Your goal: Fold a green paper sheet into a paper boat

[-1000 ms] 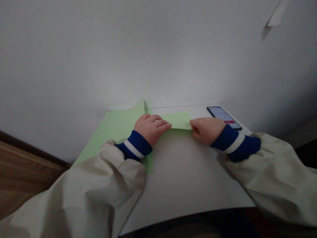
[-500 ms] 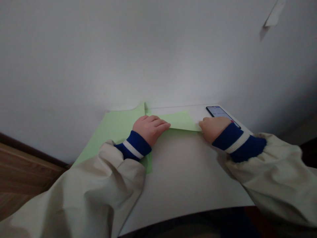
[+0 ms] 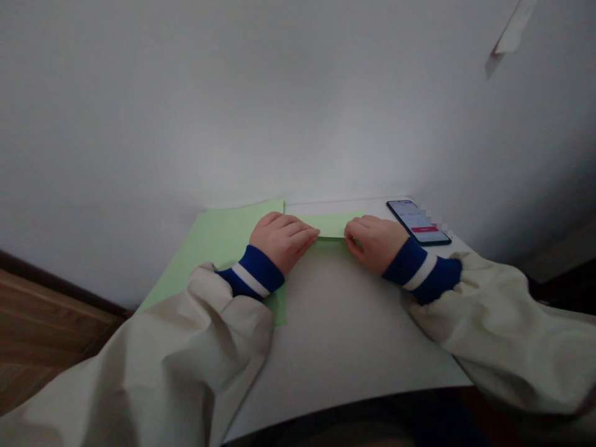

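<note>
**Bare hands (image 3: 283,241) pressed on a pale green paper sheet (image 3: 223,254) at a white table's far edge**

From the head camera, the matte, pale green paper sheet lay flat on the white tabletop (image 3: 354,329), its straight far edge running along the white wall (image 3: 298,99). Its bulk spread from the left hand (image 3: 283,241) toward 9 o'clock, with a corner reaching 8 o'clock under the beige sleeve (image 3: 153,354). A narrow green strip (image 3: 331,225) ran toward 3 o'clock between the hands; whether it was one piece with the sheet could not be told. The strip's long axis lay crosswise, roughly parallel to the far table edge.

The left hand lay flat and open, fingers together on the paper, gripping nothing. The right hand (image 3: 375,243), fingers gently curled, touched the strip's right end; whether it had hold of the paper could not be told.

Compared with half a second earlier, the right hand had moved toward the left hand, covering the strip's end, and the sheet's raised far corner had flattened.

At 2 o'clock from the right hand, just beside it, lay a black smartphone (image 3: 418,222) with its screen lit.
</note>
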The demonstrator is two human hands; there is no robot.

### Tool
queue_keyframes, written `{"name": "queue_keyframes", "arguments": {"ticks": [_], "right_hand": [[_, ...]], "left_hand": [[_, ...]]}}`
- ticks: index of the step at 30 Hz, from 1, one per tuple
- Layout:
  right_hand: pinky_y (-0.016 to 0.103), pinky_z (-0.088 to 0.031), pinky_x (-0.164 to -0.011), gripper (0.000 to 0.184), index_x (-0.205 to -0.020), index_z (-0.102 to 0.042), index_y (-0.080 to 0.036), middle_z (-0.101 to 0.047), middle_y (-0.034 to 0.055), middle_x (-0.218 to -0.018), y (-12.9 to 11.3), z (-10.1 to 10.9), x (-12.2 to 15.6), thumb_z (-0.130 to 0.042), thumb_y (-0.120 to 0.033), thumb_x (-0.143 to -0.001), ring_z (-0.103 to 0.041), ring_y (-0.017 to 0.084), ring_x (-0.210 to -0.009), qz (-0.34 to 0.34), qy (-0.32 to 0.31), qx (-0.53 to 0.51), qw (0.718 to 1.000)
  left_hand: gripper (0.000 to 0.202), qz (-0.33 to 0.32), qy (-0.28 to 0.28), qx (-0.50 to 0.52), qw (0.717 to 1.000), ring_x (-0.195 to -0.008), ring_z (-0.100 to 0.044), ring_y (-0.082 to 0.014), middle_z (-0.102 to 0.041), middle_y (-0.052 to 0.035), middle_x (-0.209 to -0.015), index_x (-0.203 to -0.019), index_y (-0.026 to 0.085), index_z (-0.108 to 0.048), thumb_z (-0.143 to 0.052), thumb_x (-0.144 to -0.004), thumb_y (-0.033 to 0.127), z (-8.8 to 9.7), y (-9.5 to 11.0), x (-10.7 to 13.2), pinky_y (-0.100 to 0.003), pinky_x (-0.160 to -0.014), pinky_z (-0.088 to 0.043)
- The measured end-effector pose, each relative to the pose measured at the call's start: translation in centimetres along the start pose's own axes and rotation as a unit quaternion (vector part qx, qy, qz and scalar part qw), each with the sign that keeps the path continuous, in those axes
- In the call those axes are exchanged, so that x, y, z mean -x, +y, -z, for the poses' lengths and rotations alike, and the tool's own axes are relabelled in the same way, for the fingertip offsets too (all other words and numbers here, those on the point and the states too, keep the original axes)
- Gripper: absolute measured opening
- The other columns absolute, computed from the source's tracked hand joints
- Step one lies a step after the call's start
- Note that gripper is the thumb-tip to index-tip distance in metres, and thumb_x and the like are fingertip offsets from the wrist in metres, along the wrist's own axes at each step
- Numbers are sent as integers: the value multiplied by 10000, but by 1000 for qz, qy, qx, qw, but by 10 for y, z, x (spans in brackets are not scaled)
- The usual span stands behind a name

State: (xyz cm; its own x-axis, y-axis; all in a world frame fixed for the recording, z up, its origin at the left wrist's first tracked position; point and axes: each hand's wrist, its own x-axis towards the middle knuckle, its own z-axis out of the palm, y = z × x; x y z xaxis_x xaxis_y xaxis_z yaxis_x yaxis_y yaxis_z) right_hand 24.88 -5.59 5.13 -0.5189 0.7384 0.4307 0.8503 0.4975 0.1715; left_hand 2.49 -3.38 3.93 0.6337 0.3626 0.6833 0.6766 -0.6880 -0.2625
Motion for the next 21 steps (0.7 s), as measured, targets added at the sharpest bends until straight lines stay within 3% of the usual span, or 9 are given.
{"name": "queue_keyframes", "arguments": {"ticks": [4,7,16,21], "right_hand": [[260,-309,-572,143,-846,-557,-182,-623,37,-817,0,-1,2,-425,-211,-801,-547,147,-725,-73,48,-28,996],[257,-322,-575,134,-859,-552,-182,-620,32,-825,-1,-2,2,-439,-200,-790,-550,144,-720,-97,80,-48,991],[261,-372,-673,169,-790,-582,-181,-635,50,-825,-6,-7,-2,-424,-198,-845,-535,152,-810,41,99,-101,989],[271,-379,-704,218,-814,-611,-189,-645,49,-855,-4,-8,-3,-406,-228,-877,-524,152,-818,107,94,-119,983]], "left_hand": [[255,30,44,-20,998,-1042,-551,-223,-684,8,-1036,-1081,298,-609,-560,-835,258,1,2,-1,-472,-972,-291],[385,43,71,-31,996,-1129,-483,-243,-621,-3,-1175,-1182,295,-547,-597,-801,265,2,4,-2,-474,-1004,-266],[97,-31,63,-34,997,-873,-555,-181,-692,57,-844,-866,300,-636,-579,-819,237,5,7,-6,-404,-856,-323],[120,-40,23,-29,999,-821,-539,-174,-680,34,-817,-769,252,-617,-521,-841,251,8,8,-8,-387,-787,-330]]}}
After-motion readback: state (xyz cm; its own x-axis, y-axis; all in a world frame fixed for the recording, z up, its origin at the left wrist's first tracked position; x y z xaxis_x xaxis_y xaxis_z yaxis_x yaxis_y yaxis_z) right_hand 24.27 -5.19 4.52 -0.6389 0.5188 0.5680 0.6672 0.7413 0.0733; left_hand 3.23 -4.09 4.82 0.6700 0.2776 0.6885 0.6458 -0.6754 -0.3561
